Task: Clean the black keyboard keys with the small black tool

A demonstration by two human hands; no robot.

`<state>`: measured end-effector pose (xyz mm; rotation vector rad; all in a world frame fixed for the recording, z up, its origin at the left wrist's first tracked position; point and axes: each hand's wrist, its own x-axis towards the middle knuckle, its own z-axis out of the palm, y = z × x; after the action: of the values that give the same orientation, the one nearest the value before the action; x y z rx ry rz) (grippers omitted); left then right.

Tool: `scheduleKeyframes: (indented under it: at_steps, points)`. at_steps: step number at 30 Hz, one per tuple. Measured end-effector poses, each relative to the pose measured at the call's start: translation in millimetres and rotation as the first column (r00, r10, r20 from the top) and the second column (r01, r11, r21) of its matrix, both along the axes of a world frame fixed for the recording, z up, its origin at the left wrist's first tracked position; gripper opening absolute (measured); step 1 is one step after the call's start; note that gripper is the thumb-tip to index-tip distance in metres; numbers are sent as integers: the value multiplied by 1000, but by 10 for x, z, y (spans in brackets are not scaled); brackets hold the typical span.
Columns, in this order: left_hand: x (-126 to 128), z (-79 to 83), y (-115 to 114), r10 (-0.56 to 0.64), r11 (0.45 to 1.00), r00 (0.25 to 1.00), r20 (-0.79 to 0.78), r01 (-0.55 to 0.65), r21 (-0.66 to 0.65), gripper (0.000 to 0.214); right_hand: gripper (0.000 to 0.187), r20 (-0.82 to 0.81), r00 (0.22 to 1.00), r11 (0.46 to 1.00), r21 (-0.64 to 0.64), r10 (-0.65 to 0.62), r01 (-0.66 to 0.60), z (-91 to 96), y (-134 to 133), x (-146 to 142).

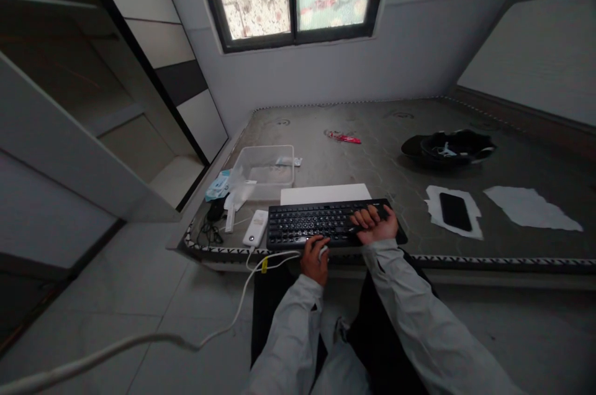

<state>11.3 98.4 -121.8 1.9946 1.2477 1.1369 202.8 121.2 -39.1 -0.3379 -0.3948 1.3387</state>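
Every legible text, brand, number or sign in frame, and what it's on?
None reads clearly.
Keyboard: key legends and a pale mark at its top right, too small to read.
White device: dark round mark, too small to make out.
Yellow tag on the cable: dark marks, too small.
Red strip: pale marks, blurred.

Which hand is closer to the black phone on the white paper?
Your right hand: it's at the keyboard's right end, with the phone off to its right. Your left hand is farther left, by the keyboard's front edge.
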Motion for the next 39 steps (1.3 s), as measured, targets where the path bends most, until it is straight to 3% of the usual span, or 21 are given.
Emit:
scheduleKeyframes:
  at_steps: [16,25,33,39]
  points:
    - [-9,7,-15,-11,998,1000,21,13,-57,32,42,281,958,998,39,-54,45,-242,268,-212]
    - [-19,18,-13,-24,999,1000,8,24,-39,32,46,378,911,985,-16,165,-172,-218,333,-175]
    - [-25,11,-22,-14,999,1000,-12,13,-29,33,45,385,895,971,-16,226,-239,-257,425,-182]
    - [16,1,-12,20,1000,1000,5,-20,-10,32,44,293,946,989,13,137,-147,-273,391,-175]
